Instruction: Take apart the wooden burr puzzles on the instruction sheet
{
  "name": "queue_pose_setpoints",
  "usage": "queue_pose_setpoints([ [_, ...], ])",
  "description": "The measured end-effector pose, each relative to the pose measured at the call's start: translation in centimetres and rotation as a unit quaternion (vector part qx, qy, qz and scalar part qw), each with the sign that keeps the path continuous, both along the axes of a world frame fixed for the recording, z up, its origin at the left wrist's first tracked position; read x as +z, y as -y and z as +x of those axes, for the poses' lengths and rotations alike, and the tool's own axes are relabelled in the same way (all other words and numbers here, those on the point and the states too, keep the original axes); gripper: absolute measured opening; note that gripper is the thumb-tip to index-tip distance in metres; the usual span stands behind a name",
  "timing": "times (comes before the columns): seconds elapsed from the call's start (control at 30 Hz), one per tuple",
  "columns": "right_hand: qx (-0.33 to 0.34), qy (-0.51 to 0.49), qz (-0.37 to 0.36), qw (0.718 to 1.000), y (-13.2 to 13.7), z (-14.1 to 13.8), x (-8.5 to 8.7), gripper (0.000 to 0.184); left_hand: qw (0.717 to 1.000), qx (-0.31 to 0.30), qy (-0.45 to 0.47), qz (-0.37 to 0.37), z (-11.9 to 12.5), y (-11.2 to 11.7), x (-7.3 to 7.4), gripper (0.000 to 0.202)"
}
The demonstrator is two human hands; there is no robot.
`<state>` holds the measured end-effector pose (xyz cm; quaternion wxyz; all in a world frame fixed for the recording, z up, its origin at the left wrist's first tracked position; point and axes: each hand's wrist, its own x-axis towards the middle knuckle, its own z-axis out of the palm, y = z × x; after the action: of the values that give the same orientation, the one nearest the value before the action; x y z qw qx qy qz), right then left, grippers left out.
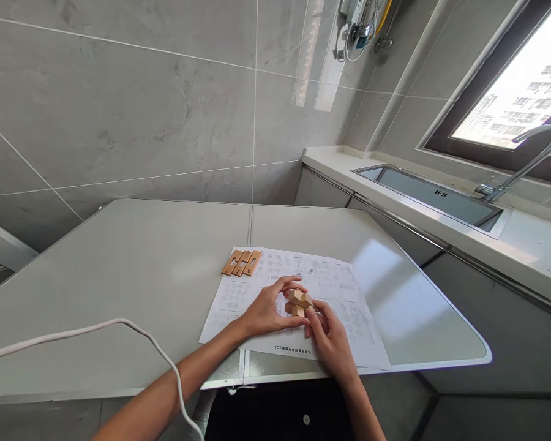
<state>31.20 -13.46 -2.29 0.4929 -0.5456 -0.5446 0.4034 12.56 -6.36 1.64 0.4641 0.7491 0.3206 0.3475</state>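
Between my two hands is a wooden burr puzzle (298, 300), made of light interlocking blocks, held just above a printed sheet. My left hand (273, 309) curves round its left side, thumb below and fingers along the top. On the right, my right hand (327, 334) grips the lower right part with thumb and fingers. The hands cover some of the puzzle's sides. Under them the printed instruction sheet (229, 312) lies flat, covered in small diagrams. Three flat wooden pieces (241, 263) with cut-outs and numbers rest side by side at the sheet's far left corner.
The pale folding table (142, 263) has a seam down its middle. A white cable (119, 321) loops over its left front and past my left forearm. To the right stand a counter with a sink (431, 190) and a faucet (528, 159). A tiled wall is behind.
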Motion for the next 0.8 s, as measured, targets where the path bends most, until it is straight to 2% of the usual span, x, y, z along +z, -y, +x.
queue_pose_setpoints([
  [0.23,0.002,0.016,-0.001,1.0,0.1,0.1,0.1,0.047,1.0,0.006,0.003,-0.008,-0.1,-0.4,-0.1,0.072],
  [0.5,-0.036,-0.03,-0.014,0.999,-0.1,0.1,-0.6,0.044,0.992,0.091,0.065,-0.051,-0.5,-1.3,0.0,0.057],
  [0.67,-0.057,-0.036,-0.008,0.998,-0.2,0.1,-0.8,0.044,0.983,0.18,-0.032,0.017,-0.3,-1.6,-1.1,0.056],
  [0.8,-0.058,-0.041,-0.008,0.997,-0.2,0.1,-0.7,0.045,0.968,0.188,-0.137,0.093,-0.6,-1.7,-2.3,0.059],
])
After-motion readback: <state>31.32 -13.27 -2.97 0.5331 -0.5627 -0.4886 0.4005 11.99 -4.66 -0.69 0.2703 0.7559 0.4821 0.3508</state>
